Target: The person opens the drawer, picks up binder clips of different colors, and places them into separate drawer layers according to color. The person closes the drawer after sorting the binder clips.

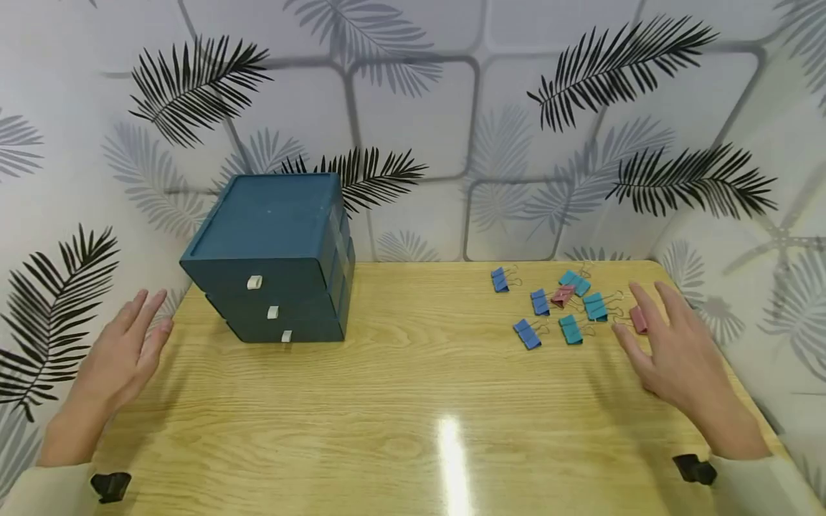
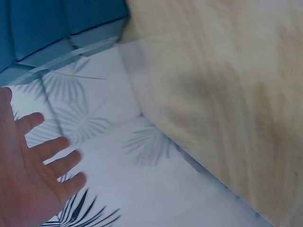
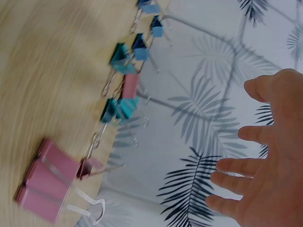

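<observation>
My left hand (image 1: 119, 355) is held up at the table's left side with its fingers straight, apart from the blue drawer cabinet (image 1: 271, 215). The cabinet has three stacked drawers with small white pulls. On the right, my right hand (image 1: 677, 355) is held over the table with fingers spread and nothing in them. Binder clips lie just beyond it: blue ones such as this blue clip (image 1: 528, 334), several teal clips (image 1: 595, 307) and a pink clip (image 1: 563, 295). Another pink clip (image 1: 639, 320) is partly hidden by my right fingers. The right wrist view shows a large pink clip (image 3: 47, 182) closest.
The light wood table (image 1: 387, 401) has a bright light reflection near its front. A leaf-patterned covering (image 1: 413, 122) rises behind it and along both sides. Dark wrist pieces (image 1: 111, 486) sit by both sleeves.
</observation>
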`<state>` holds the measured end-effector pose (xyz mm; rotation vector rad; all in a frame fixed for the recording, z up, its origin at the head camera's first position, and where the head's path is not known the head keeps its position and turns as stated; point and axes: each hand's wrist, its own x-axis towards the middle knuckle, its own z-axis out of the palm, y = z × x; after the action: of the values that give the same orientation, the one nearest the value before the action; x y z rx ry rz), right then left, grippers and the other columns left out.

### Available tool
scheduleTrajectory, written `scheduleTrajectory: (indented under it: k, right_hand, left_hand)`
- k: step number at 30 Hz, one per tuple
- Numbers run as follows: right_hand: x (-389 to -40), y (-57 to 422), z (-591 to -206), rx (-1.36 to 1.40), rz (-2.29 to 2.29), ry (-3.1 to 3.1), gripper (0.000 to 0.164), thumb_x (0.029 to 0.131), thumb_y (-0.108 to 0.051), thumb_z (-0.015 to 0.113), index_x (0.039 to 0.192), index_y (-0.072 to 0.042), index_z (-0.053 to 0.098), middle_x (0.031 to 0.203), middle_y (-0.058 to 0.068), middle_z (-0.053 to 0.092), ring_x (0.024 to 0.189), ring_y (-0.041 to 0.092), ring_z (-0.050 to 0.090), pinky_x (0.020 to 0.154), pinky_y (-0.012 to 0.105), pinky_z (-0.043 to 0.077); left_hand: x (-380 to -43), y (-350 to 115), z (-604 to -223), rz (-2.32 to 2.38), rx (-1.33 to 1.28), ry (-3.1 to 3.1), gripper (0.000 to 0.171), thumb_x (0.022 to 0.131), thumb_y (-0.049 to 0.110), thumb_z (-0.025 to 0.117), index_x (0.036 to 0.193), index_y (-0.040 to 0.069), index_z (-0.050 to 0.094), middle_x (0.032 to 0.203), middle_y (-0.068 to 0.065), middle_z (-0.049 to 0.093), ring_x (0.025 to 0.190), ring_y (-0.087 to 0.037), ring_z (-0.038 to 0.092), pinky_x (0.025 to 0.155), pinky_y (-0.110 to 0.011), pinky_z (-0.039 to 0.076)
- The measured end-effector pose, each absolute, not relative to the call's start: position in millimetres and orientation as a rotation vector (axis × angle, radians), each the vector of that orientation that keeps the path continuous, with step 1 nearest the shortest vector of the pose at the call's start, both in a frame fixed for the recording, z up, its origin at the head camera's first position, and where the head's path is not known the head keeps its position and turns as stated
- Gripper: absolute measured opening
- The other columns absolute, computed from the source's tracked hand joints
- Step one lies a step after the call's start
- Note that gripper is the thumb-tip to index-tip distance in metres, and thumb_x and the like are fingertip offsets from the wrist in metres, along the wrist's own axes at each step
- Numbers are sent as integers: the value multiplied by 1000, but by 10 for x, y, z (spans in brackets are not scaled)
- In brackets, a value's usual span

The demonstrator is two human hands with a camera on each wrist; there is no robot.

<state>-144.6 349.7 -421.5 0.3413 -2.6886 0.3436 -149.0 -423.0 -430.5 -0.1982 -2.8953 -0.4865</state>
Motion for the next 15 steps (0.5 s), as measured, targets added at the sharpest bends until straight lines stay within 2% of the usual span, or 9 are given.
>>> scheduleTrajectory:
  k: [4,9,12,14,15]
  right_hand:
    - [-1450,3306,-4100,374,454,-2602,65,101,-28,66,155,-4,41,152,34,39,131,56,42,98,73,36]
    - [-1468,3037,-4006,386,566,-2567,64,101,-24,67,157,-8,41,155,28,39,135,52,41,93,75,39]
    - [-1502,2871,-3965,412,638,-2521,62,100,-23,68,155,-8,44,155,25,41,137,48,41,94,73,41]
    - [-1530,2767,-3940,431,689,-2484,61,99,-22,69,155,-9,46,154,22,43,138,45,42,96,71,42]
    - [-1540,2717,-3929,438,716,-2469,61,100,-22,69,154,-10,46,153,20,44,138,44,43,94,70,43]
  left_hand:
    - [-1501,-4181,-4201,-627,-210,-2835,55,114,30,28,166,15,19,164,-30,21,137,-65,27,98,-80,24]
    - [-1481,-4102,-4125,-776,-231,-2701,52,114,24,30,164,13,28,162,-31,27,142,-61,26,108,-77,20]
    - [-1469,-4016,-4076,-847,-201,-2606,50,113,23,31,163,17,33,158,-30,36,138,-57,36,106,-72,28]
    - [-1466,-3949,-4042,-859,-167,-2542,49,113,24,32,161,19,37,151,-29,46,130,-42,51,96,-55,43]
    - [-1468,-3912,-4022,-860,-141,-2514,48,113,25,32,161,21,40,147,-28,51,124,-30,56,89,-46,45]
